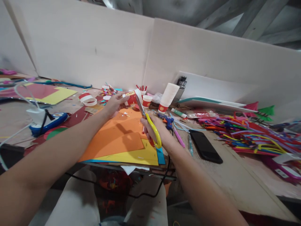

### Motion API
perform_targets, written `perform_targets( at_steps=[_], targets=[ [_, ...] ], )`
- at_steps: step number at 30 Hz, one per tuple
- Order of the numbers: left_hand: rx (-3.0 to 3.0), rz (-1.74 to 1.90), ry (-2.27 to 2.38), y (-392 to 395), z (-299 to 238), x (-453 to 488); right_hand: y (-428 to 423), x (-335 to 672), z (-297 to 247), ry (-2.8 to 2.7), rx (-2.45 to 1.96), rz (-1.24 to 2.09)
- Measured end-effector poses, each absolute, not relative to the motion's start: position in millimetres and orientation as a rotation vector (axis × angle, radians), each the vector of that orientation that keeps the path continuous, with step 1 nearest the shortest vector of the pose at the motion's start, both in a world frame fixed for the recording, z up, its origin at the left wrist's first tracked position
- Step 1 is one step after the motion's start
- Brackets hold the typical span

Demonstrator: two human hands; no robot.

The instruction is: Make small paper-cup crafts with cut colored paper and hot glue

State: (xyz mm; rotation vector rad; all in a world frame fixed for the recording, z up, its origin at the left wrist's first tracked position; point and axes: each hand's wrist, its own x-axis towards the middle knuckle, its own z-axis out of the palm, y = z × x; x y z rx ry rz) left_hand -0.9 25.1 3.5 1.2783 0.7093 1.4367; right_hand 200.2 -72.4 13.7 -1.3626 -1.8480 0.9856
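Observation:
My left hand [116, 104] grips a red and white paper cup [130, 98], tipped on its side above the orange paper [117, 138]. In my right hand [154, 127] is a pair of scissors [154, 130] with yellow handles, my fingers wrapped through the loops. Their metal blades point up and away, reaching the cup's right side near its white rim; whether they are cutting into it I cannot tell. Beneath both hands, orange, yellow and blue sheets overlap at the table's front edge, with small paper scraps on top.
A tall stack of paper cups [168, 95] stands right of the scissors. A glue gun [168, 121], a black phone [206, 146] and a heap of pipe cleaners [254, 135] lie farther right. At left are cut cup rings [90, 102] and a blue power strip [50, 123]. White boards rise behind.

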Motion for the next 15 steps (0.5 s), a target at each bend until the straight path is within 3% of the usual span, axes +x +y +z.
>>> perform_targets(
  at_steps=[15],
  targets=[
    [1.673,1.481,0.874,11,-2,19,-64,203,5,-1.919,-1.355,0.753]
  ],
)
